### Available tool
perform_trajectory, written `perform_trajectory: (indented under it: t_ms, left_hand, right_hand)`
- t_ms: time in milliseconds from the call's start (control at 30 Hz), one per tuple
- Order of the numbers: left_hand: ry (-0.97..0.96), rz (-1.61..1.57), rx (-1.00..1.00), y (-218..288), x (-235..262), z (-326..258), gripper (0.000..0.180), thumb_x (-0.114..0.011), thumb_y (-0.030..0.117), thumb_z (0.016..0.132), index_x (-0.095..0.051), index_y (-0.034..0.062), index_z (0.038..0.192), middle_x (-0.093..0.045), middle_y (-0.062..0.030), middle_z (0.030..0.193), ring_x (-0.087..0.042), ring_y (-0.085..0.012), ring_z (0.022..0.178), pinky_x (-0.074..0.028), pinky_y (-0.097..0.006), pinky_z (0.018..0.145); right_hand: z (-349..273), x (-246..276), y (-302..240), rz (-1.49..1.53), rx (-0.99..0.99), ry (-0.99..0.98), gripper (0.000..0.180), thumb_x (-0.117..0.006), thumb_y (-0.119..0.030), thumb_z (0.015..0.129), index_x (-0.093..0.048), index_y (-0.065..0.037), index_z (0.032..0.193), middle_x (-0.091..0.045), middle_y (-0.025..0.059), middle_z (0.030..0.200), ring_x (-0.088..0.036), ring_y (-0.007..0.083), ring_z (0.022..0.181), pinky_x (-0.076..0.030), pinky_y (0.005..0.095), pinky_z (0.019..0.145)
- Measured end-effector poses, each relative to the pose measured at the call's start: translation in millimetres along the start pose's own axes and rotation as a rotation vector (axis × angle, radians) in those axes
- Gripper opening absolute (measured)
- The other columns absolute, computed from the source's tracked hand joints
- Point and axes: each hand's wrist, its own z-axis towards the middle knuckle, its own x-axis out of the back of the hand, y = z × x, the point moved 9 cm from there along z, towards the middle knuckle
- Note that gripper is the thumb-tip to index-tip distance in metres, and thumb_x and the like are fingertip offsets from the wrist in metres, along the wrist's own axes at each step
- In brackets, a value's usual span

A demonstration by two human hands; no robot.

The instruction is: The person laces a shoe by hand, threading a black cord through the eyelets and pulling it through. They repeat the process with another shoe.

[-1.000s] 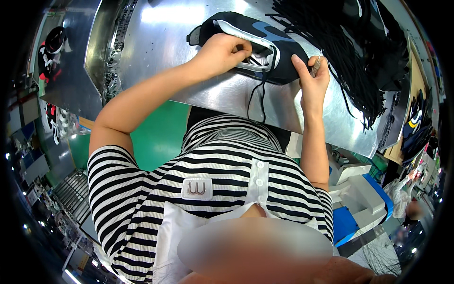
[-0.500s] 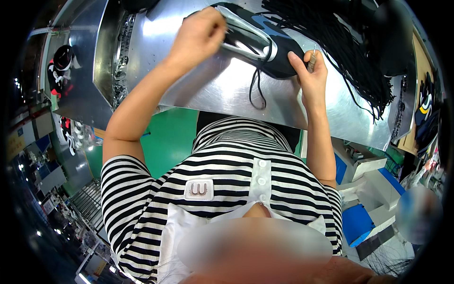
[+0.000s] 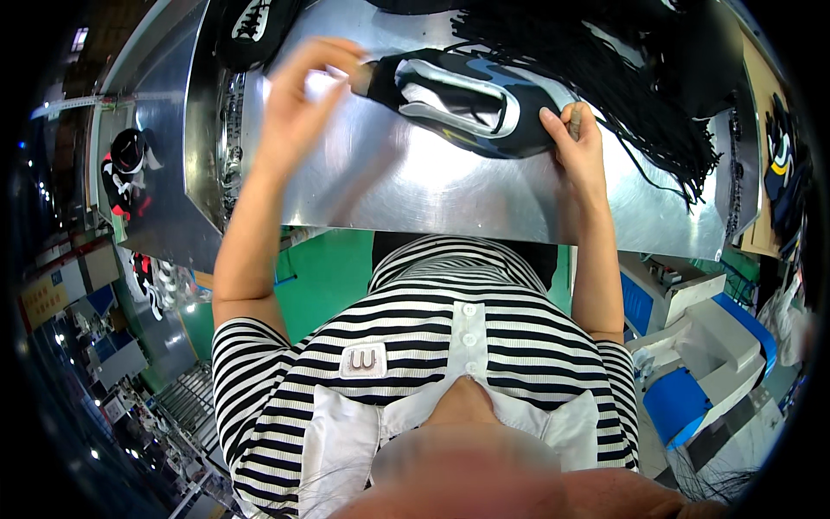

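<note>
Head view, only one. Shoe upper, black with a curved grey-blue panel and a pale collar edge, lies on the metal table between both hands. Opening faces the camera, heel end toward the left hand, toe end at the right hand.

Right hand: gripping the toe end, thumb on top, other fingers curled around the far side. Same fingers also hold a short tan handle, sitting just beside the toe; its working end isn't clear.

Left hand: right by the heel end, palm raised above the table, thumb and forefinger bent toward the heel tab. Motion blur there; can't tell if the fingers are pinched on the tab or just next to it.

Lace bundle, black, is spread over the table's right side, some strands close to the toe. Second shoe, black with a white lacing area, sits top left, well apart from the upper. Green floor shows below the table edge. Grey-and-blue unit stands low on the right.
</note>
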Motion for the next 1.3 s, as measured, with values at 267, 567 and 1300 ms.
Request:
perform_trajectory:
  t_ms: [267,567,1300]
  left_hand:
    - [-0.111,0.256,-0.161,38.7,-86.4,24.3,0.005,-0.069,0.004,0.082,-0.067,0.0042,0.086,-0.064,-0.0098,0.121,-0.058,-0.0236,0.106,-0.044,-0.034,0.091]
    - [0.002,0.639,-0.164,23.5,-82.1,2.9,0.018,-0.073,0.008,0.083,-0.068,0.0032,0.1,-0.067,-0.0068,0.103,-0.061,-0.0216,0.094,-0.048,-0.031,0.078]
    - [-0.034,-0.267,0.769,-72.4,-136.6,-32.8,0.016,-0.077,0.019,0.083,-0.069,0.0038,0.083,-0.067,-0.0003,0.068,-0.06,-0.0068,0.062,-0.047,-0.024,0.057]
  right_hand:
    - [-18.6,-1.2,-70.7,-0.008,0.187,-0.065,0.014,-0.07,-0.014,0.089,-0.067,-0.001,0.094,-0.058,0.0013,0.086,-0.051,0.0062,0.076,-0.042,0.022,0.069]
    - [-20.0,-72.1,-31.5,0.472,-0.082,-0.17,0.016,-0.068,-0.009,0.092,-0.066,0.0,0.105,-0.059,-0.0036,0.075,-0.037,-0.0009,0.049,-0.023,0.0174,0.043]
    - [-41.7,-64.3,-47.6,-0.188,0.211,-0.107,0.037,-0.072,-0.019,0.088,-0.053,0.001,0.113,-0.069,0.0178,0.086,-0.069,0.0303,0.076,-0.053,0.0366,0.072]
